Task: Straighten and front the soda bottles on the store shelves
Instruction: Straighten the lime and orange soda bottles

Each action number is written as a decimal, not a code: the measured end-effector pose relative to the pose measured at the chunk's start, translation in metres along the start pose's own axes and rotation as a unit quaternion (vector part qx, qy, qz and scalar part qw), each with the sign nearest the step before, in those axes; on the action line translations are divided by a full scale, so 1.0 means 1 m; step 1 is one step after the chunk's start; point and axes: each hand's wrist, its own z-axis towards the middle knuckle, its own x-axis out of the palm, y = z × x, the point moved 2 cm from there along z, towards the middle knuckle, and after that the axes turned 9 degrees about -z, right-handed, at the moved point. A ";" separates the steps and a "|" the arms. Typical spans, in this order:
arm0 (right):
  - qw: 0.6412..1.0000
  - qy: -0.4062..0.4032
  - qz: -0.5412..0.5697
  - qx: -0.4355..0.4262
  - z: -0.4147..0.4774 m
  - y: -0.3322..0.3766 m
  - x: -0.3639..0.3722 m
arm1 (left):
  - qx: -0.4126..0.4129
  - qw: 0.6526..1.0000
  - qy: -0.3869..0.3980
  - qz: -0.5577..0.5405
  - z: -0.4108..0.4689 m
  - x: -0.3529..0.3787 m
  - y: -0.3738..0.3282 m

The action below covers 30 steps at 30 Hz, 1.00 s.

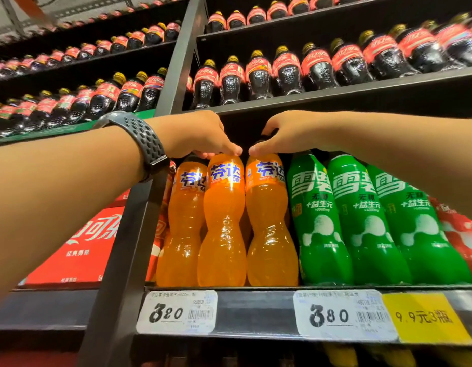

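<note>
A: Where are the 2 orange plastic soda bottles?
B: At the black shelf's front edge, tops gripped by curled fingers of the left hand and right hand.
A: The risk?
B: Pulled from the top, 1 could be tipped over that edge.

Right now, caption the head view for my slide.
Left hand and right hand grip two orange soda bottles by their tops, beside green bottles.
</note>
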 end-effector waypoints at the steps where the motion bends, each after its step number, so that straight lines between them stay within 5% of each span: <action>1: 1.000 -0.006 -0.005 0.003 0.000 0.001 0.001 | 0.000 1.000 0.000 -0.009 0.000 0.000 0.000; 7: 0.996 -0.037 -0.078 0.001 -0.001 0.010 0.002 | -0.008 0.998 0.002 -0.060 0.001 -0.001 0.000; 21: 0.998 -0.038 -0.043 -0.011 0.004 0.002 0.003 | -0.019 1.000 -0.004 -0.021 -0.008 -0.006 -0.003; 27: 0.998 -0.041 -0.047 -0.021 0.003 0.001 0.004 | 0.208 0.940 -0.272 0.014 -0.038 -0.038 0.004; 30: 0.997 -0.042 -0.056 -0.019 0.002 0.001 0.006 | 0.224 0.911 -0.346 -0.022 -0.051 -0.050 0.036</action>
